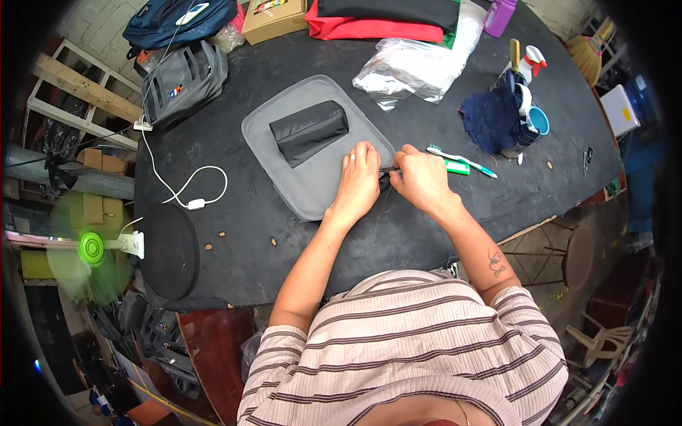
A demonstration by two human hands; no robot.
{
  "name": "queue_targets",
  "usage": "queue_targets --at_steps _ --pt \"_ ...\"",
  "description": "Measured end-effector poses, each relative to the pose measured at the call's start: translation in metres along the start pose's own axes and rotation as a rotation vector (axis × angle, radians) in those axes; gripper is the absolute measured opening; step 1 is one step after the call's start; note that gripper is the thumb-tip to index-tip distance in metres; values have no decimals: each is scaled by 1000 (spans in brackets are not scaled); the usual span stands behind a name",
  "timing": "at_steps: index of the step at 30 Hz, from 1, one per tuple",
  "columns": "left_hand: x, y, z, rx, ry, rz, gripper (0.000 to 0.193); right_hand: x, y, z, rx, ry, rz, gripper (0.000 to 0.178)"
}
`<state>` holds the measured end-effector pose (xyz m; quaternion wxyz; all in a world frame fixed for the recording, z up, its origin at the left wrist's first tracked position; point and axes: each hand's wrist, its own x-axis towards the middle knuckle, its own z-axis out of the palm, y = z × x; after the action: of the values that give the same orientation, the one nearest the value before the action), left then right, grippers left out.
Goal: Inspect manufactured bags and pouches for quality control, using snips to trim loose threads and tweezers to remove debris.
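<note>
A flat grey fabric panel with rounded corners and a darker bound edge lies on the table in front of me. On its face is a black folded fabric piece, shaped like a flat pouch. My left hand rests over the panel's right-hand part, its fingers closed at a small black strip. From the other side my right hand pinches the same strip, just off the panel's edge. A thin dark thread hangs below the strip. The fingertips partly hide what they grip.
Right of my hands lie a toothbrush and a green-and-white item. Beyond stand a container draped with navy cloth and a spray bottle. A grey bag, white cable and spinning green fan are leftward.
</note>
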<state>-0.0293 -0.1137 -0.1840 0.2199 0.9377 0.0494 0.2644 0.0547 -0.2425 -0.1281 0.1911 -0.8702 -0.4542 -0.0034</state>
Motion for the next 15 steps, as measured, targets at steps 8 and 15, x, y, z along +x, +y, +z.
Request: queue_targets --at_steps 8,15 --pt "0 0 0 -10 -19 -13 16 2 2 5 -16 48 -70 15" --pt "6 0 -5 -479 102 -345 12 -9 21 9 230 48 128 17"
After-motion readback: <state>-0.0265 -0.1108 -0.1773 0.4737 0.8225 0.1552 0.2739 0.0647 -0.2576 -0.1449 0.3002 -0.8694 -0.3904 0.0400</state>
